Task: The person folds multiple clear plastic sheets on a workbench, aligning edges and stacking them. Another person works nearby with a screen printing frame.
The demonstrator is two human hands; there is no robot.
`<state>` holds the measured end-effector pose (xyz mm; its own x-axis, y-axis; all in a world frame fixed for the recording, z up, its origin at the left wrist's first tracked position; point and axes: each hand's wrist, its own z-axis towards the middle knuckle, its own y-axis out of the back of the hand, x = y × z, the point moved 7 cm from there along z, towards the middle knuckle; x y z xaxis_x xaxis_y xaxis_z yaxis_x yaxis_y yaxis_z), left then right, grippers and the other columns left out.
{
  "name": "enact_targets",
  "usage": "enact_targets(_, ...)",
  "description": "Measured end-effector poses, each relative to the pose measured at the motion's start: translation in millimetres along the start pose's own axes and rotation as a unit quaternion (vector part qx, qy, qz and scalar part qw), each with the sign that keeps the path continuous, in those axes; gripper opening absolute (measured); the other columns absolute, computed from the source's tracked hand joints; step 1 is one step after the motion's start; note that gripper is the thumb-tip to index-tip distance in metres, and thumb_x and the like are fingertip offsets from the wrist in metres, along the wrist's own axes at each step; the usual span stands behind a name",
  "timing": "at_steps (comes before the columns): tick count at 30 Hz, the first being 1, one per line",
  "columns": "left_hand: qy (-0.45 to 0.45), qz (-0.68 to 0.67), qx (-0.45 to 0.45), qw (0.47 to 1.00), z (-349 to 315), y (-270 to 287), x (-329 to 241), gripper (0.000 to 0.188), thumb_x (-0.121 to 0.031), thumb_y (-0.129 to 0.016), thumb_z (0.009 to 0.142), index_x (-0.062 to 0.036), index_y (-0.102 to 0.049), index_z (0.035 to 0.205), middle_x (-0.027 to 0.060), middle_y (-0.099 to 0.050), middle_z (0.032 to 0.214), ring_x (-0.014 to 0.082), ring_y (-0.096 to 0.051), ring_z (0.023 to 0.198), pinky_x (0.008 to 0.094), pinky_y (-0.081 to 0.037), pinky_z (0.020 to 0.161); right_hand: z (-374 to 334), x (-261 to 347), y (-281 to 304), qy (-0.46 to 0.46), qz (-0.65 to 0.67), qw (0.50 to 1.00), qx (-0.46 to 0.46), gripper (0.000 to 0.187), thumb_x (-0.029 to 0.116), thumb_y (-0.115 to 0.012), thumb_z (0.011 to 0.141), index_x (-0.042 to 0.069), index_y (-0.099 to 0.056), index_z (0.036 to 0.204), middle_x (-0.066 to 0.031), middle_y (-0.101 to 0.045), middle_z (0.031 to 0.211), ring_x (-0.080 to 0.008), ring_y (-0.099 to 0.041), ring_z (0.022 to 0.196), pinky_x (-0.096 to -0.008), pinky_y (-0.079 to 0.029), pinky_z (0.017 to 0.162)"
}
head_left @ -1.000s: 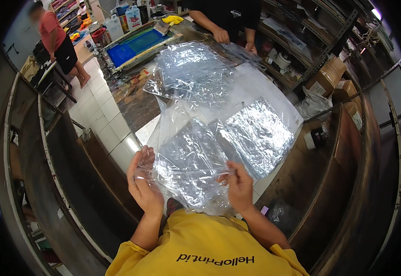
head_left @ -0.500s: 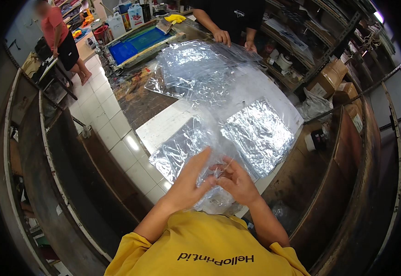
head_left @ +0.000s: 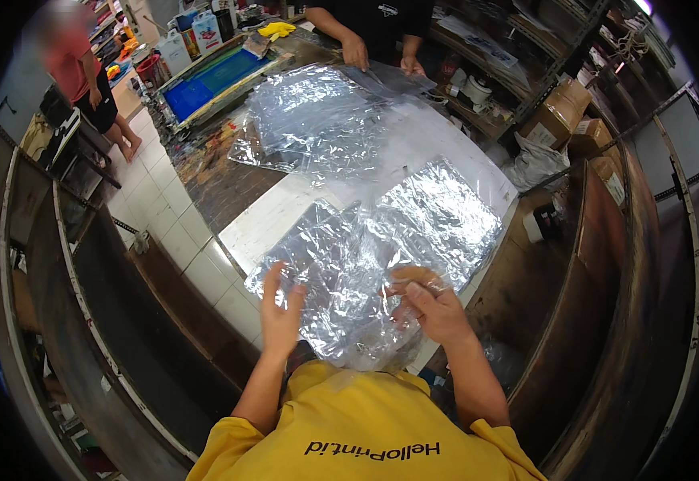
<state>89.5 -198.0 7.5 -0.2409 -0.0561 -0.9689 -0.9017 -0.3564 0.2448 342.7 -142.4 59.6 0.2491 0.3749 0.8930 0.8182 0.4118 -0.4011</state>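
My right hand [head_left: 442, 316] pinches the edge of a clear plastic bag [head_left: 349, 309], which spreads crinkled and shiny in front of my body. My left hand [head_left: 280, 319] is beside the bag's left part with its fingers apart, and it grips nothing. Whether its fingertips touch the plastic I cannot tell. Beneath and beyond the bag, more clear plastic bags [head_left: 446, 210] lie in a flat stack at the right of the table. A larger pile of clear bags [head_left: 309, 104] covers the table's far part.
Across the table, a co-worker's hands [head_left: 356, 53] handle clear plastic at the pile's far edge. A blue-meshed printing screen [head_left: 217, 84] lies at the far left. Another person [head_left: 73, 68] stands beyond it. Shelving [head_left: 510, 68] and cardboard boxes [head_left: 559, 112] line the right; dark panels flank me.
My hands, close together before, have moved apart: the left one went left and opened off the plastic. The right keeps its pinch, and the bag is now spread wider between them.
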Motion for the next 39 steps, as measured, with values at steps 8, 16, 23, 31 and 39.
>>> enact_targets(8,0.331,-0.476,0.123,0.805,-8,-49,21,0.069,-0.046,-0.06,0.094,0.0028,-0.041,0.139,0.021,-0.049,0.136,0.0302,-0.05,0.124,0.0443,-0.043,0.102,7,84,-33,0.126,0.193,0.964,0.13,0.042,0.022,-0.038,0.105,0.001,-0.032,0.141,-0.0255,-0.057,0.128,-0.025,-0.068,0.06,-0.0323,-0.058,0.052)
enact_targets(16,0.22,-0.677,0.156,0.685,45,-64,-19,0.034,-0.031,-0.056,0.098,-0.007,-0.055,0.123,0.0107,-0.064,0.112,0.0252,-0.062,0.104,0.0389,-0.051,0.086,14,99,-28,0.14,0.156,0.967,0.143,0.044,0.019,-0.04,0.104,0.004,-0.031,0.145,-0.0283,-0.054,0.13,-0.0194,-0.064,0.055,-0.0253,-0.056,0.051)
enact_targets(23,0.01,-0.612,0.034,0.79,101,9,-120,0.014,-0.013,-0.06,0.094,-0.0125,-0.059,0.108,0.0048,-0.066,0.109,0.0249,-0.061,0.115,0.046,-0.052,0.091,6,79,-7,0.052,0.02,0.995,0.083,0.039,0.013,-0.055,0.099,0.002,-0.048,0.135,-0.0155,-0.067,0.099,-0.0077,-0.053,0.052,-0.0205,-0.042,0.046)
enact_targets(31,-0.075,-0.643,0.135,0.75,126,13,-142,0.023,-0.017,-0.051,0.099,-0.0092,-0.06,0.119,0.0135,-0.06,0.129,0.0297,-0.055,0.124,0.0566,-0.045,0.104,1,86,39,0.05,0.099,0.994,-0.022,0.018,0.009,-0.056,0.098,0.002,-0.058,0.114,-0.0063,-0.062,0.077,-0.0066,-0.048,0.049,-0.0191,-0.038,0.044)
enact_targets(39,-0.07,-0.672,0.13,0.725,124,-8,-164,0.029,-0.02,-0.042,0.104,-0.0054,-0.06,0.121,0.016,-0.058,0.132,0.0267,-0.054,0.124,0.0527,-0.039,0.109,-10,104,91,0.123,0.14,0.981,-0.057,0.016,0.006,-0.057,0.096,0.003,-0.059,0.111,-0.0034,-0.057,0.075,-0.0088,-0.05,0.053,-0.0233,-0.043,0.049)
